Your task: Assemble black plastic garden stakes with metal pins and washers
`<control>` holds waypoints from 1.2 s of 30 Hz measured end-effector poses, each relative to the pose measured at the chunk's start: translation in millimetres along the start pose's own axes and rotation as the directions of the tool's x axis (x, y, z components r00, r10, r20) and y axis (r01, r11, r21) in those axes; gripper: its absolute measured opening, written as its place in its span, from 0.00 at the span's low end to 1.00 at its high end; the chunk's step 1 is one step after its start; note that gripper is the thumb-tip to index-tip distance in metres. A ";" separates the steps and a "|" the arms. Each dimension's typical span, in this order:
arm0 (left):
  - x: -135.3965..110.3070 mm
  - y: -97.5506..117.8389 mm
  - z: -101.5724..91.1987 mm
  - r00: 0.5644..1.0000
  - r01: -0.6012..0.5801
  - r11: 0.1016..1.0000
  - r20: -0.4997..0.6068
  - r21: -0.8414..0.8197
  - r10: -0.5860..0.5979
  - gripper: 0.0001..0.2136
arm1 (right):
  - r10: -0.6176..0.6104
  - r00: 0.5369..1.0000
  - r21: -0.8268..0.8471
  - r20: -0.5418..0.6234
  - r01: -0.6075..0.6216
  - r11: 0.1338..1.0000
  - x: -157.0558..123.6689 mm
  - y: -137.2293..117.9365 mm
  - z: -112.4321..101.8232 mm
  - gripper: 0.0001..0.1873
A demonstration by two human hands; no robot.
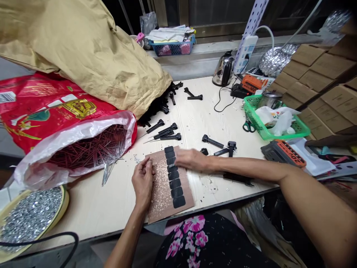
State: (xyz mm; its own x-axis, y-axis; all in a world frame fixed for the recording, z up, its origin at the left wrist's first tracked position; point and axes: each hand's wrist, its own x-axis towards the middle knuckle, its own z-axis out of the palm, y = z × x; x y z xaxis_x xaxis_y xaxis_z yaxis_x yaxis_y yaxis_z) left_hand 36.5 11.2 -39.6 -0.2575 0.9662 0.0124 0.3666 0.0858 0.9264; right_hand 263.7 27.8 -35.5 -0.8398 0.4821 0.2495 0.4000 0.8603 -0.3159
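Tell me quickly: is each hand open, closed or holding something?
Left hand: fingers curled, at the brown board; any hold can't be told.
Right hand: blurred, by the black pads; open or closed can't be told.

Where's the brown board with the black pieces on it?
In the head view, the brown board lies at the front edge of the table, just left of the middle. The left hand is at its left side, the right hand by its right.

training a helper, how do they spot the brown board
Start at the pale wood-grained table, near its front edge. By the left hand lies the flat, brown rectangular board, set apart by pale speckles and one column of black rounded pieces.
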 end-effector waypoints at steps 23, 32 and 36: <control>0.1 0.2 -5.5 0.999 0.040 0.999 -0.002 -0.003 -0.041 0.23 | 0.433 0.900 -0.292 -0.039 -0.425 0.857 -64.1 37.0 -73.2 0.13; -2.9 -8.1 -19.1 0.994 0.078 0.987 -0.065 -0.141 -0.088 0.24 | 0.382 0.914 -0.249 -0.139 -0.405 0.880 88.3 55.4 -14.5 0.12; 8.3 -15.8 -53.2 0.979 -0.051 0.990 -0.191 0.129 0.075 0.19 | 0.443 0.895 -0.280 -0.045 -0.438 0.855 120.0 68.9 5.7 0.10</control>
State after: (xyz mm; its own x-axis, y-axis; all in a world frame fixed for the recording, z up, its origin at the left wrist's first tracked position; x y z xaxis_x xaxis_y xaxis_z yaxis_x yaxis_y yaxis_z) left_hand -19.0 5.0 -34.1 -0.3953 0.9056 0.1538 0.4918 0.0672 0.8681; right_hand 188.4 144.1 -32.5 -0.5578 0.8206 0.1245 0.8119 0.5706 -0.1231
